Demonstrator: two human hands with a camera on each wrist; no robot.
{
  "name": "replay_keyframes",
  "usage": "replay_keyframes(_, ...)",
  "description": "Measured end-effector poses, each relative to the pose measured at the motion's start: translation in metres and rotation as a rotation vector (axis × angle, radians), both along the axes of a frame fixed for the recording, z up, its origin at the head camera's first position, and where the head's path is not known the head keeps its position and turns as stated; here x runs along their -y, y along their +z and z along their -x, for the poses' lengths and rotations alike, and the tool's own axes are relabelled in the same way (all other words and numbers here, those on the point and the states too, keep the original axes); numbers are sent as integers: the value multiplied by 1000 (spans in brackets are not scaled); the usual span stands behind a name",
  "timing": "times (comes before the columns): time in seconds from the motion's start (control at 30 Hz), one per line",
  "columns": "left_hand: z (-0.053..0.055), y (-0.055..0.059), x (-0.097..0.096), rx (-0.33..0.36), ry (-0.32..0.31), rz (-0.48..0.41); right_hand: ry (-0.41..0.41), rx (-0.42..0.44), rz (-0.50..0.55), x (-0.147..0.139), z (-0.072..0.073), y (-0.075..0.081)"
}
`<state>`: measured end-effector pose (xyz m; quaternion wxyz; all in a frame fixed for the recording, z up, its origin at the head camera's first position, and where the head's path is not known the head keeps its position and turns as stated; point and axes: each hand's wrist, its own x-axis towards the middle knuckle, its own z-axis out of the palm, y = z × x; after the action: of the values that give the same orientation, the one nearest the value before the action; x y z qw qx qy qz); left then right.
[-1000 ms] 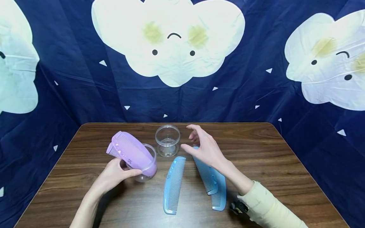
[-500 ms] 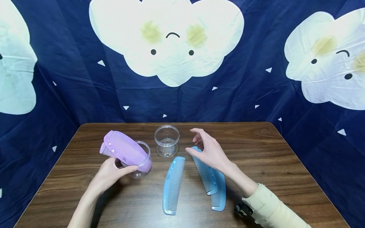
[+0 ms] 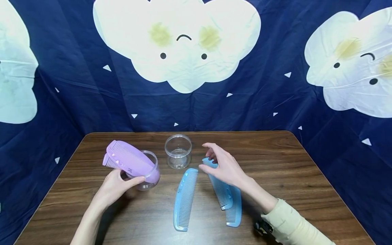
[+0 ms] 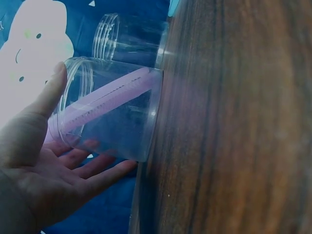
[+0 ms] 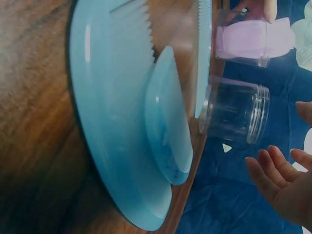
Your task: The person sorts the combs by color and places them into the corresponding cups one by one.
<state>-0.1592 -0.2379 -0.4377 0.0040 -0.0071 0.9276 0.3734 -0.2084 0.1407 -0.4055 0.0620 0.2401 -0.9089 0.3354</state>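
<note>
My left hand (image 3: 110,191) grips a clear plastic jar (image 4: 129,114) at its rim and side, thumb over the near rim. Purple combs (image 3: 131,161) lean inside that jar, sticking out over its upper left. In the left wrist view the jar's base is right at the table top. Over the upper end of a blue comb (image 3: 219,187) hovers my right hand (image 3: 225,166), fingers apart and bent loosely, holding nothing. That comb overlaps another blue comb (image 3: 234,209). A third blue comb (image 3: 185,200) lies alone at the middle of the table.
A second clear jar (image 3: 179,151) with nothing in it stands behind the lone comb, between the hands. The wooden table (image 3: 291,177) ends at the back against a dark blue cloth (image 3: 196,112) printed with white clouds.
The left hand has shifted the jar with the purple combs a little to the left, away from the other jar. The right hand has drifted slightly lower, toward the person.
</note>
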Motion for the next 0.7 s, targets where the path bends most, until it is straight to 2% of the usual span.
replay_keyframes(0.27, -1, 1, -2, 0, -2, -20, 62, 30, -85, 1, -2, -7)
replay_keyframes(0.47, -4, 3, -4, -36, -9, -38, 105, 34, -154, 2, -3, -15)
replay_keyframes(0.7, -9, 10, 3, -23, 14, -164, 146, 11, -184, 2, -4, -21)
